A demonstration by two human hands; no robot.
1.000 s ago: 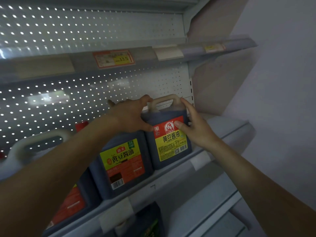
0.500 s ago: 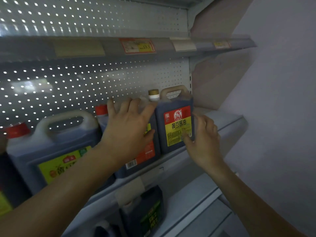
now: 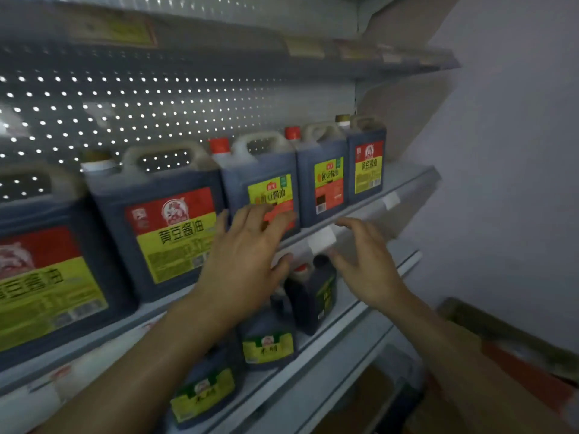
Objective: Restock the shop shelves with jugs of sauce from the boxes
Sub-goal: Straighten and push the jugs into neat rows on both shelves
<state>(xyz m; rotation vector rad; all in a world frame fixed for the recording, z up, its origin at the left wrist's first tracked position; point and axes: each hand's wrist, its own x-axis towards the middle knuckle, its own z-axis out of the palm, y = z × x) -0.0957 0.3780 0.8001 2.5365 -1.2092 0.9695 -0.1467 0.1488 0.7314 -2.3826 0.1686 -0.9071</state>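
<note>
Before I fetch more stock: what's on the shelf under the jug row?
Smaller dark bottles with green-yellow labels stand on the lower shelf. How far they run leftward is hidden behind the left hand and forearm.

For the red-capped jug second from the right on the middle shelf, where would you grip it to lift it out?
Grip the red-capped jug by the moulded loop handle on top, coming from the front and above. It stands upright with jugs tight on both sides, so its flanks look blocked, while the handle is clear. Both hands are open and off it.
</note>
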